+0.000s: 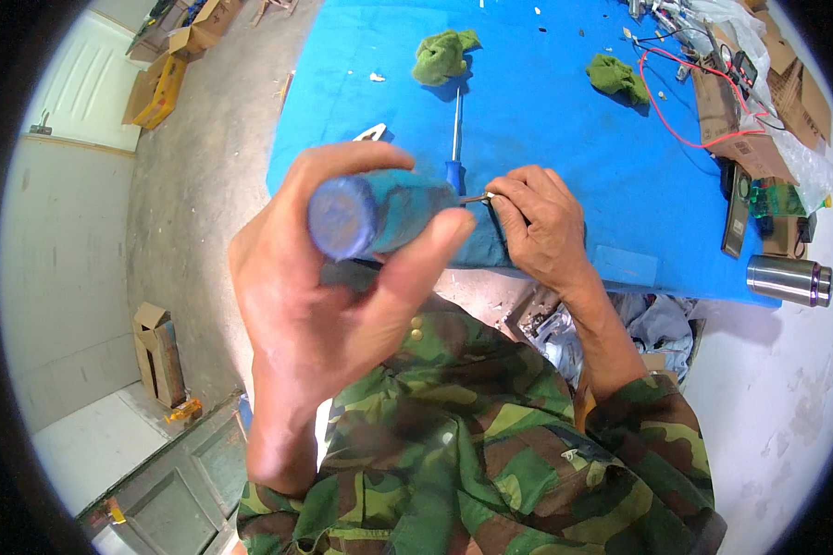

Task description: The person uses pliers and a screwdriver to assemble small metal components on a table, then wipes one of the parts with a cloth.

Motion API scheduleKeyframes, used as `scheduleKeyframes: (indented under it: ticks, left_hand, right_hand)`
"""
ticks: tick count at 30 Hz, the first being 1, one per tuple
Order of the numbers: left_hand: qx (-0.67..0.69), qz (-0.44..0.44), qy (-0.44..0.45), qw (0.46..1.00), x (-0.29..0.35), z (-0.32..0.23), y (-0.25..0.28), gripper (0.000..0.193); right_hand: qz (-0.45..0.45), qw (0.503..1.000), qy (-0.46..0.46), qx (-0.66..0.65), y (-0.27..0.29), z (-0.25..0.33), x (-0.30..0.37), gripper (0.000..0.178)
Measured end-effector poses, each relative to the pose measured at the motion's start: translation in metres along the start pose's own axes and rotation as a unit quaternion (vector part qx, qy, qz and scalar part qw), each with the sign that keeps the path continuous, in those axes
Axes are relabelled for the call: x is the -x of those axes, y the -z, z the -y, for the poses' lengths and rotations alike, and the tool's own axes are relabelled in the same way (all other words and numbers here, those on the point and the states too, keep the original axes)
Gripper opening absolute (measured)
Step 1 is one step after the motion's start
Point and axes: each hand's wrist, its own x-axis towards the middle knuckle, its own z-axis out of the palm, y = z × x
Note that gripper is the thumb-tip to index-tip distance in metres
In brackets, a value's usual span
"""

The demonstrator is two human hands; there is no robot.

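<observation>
My left hand (292, 268) is closed around the thick blue handle of a screwdriver (407, 208), raised close to the camera with its butt end facing up. A short stretch of metal shaft runs from the handle toward my right hand (541, 222). There the fingers pinch a small metallic piece (488, 197) at the shaft's tip; its kind is too small to make out. Just beyond my hands, a second screwdriver (455, 171) with a blue handle and long thin shaft lies on the blue-covered table (342, 102).
Two green cloths (441, 57) lie crumpled farther up the table. A white object (371, 133) rests left of the loose screwdriver. On the right are a red cable (646, 92), cardboard boxes (727, 116) and a steel flask (789, 280) by the edge. Bags fill the space below.
</observation>
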Motion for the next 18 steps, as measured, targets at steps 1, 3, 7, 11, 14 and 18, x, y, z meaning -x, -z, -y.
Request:
scheduleKeyframes:
  ticks: [1,3,7,11,14,18]
  left_hand:
    - [-0.004,0.008,0.019,1.0,-0.002,-0.005,0.0,0.04]
    - [-0.011,0.026,0.057,0.998,-0.007,-0.015,0.001,0.04]
    - [0.034,0.018,0.054,0.998,-0.012,-0.014,-0.002,0.034]
    - [0.009,0.021,0.008,1.0,-0.015,-0.012,-0.005,0.028]
    - [0.041,0.022,0.004,0.999,-0.025,-0.007,-0.007,0.027]
    - [-0.053,0.045,-0.037,0.997,-0.037,-0.013,-0.007,0.028]
  right_hand:
    - [0.002,1.0,0.003,0.003,0.002,0.001,-0.001,0.012]
    - [-0.001,1.0,0.016,-0.001,0.003,0.0,-0.002,0.012]
    - [0.019,0.999,0.039,0.005,0.01,0.0,-0.009,0.017]
    - [0.008,0.992,0.062,-0.11,0.036,0.034,-0.035,0.028]
    - [0.054,0.98,0.075,-0.175,0.053,0.046,-0.059,0.041]
    - [0.107,0.947,0.043,-0.301,0.069,0.066,-0.071,0.061]
